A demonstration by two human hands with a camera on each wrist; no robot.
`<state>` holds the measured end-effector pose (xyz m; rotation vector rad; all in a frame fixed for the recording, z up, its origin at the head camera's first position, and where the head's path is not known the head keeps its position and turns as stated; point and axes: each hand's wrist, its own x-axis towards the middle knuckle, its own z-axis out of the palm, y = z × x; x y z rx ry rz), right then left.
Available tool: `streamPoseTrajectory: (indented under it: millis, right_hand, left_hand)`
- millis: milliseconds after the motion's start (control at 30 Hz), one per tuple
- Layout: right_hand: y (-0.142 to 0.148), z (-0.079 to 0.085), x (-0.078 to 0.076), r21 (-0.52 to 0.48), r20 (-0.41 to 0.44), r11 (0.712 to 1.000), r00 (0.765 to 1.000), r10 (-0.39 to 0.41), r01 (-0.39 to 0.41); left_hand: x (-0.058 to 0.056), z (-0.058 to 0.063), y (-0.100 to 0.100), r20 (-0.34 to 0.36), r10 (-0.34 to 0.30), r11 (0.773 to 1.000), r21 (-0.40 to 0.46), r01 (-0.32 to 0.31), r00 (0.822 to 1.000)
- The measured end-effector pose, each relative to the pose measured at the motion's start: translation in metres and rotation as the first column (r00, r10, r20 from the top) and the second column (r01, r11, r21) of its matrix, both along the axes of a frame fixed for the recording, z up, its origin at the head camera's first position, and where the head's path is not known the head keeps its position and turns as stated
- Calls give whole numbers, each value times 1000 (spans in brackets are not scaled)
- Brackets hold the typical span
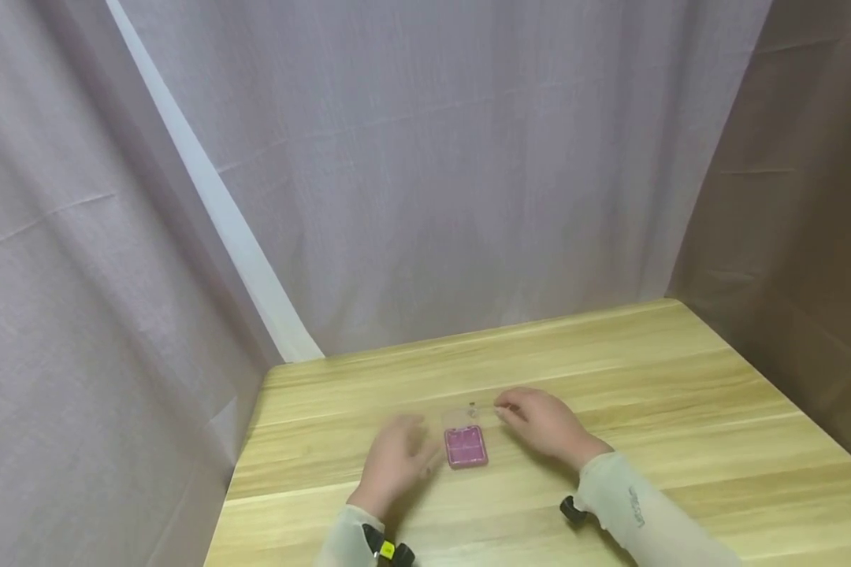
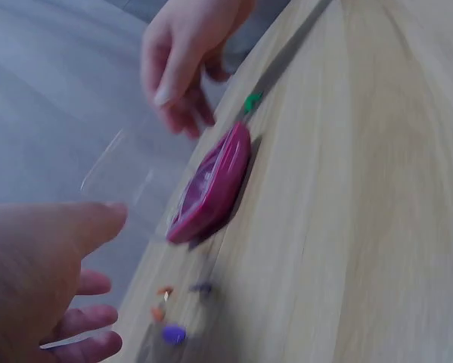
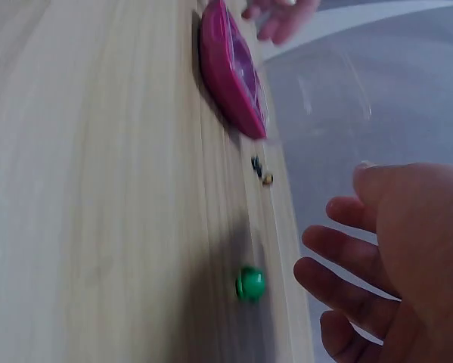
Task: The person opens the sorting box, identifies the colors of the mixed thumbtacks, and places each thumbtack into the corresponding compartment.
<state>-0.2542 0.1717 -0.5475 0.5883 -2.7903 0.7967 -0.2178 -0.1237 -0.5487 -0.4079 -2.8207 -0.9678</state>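
Between the two hands a small pink case (image 1: 466,447) lies on the wooden table, its clear lid (image 2: 131,178) raised open. My left hand (image 1: 393,465), blurred in the head view, hovers just left of the case with its fingers apart and holds nothing. To the right and slightly farther back is my right hand (image 1: 542,421), fingers loosely bent, with nothing visible in its grasp. Near the left hand lie a purple piece (image 2: 175,334), an orange piece (image 2: 158,313) and a dark piece (image 2: 202,287), all small. Beside the right hand sits a rounded green piece (image 3: 250,283).
Tiny dark and yellowish bits (image 3: 257,165) lie close to the case's end. The wooden table (image 1: 610,354) meets grey curtains (image 1: 468,173) at its back and left. A brown fabric wall (image 1: 808,236) stands to the right.
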Motion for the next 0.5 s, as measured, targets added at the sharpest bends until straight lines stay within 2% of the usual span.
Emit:
streamPoseTrajectory:
  millis: [167,300,500]
  right_hand:
    - [17,0,0,13,6,999,1000,-30,30]
    - [24,2,1,6,29,999,998,-50,50]
    - [30,4,5,24,36,998,998,-55,54]
  left_hand:
    - [0,-3,-15,-28,40,999,34,-39,999]
    - [-1,-5,-22,-7,58,997,53,-58,998]
    - [-1,-8,-25,8,67,997,34,-67,998]
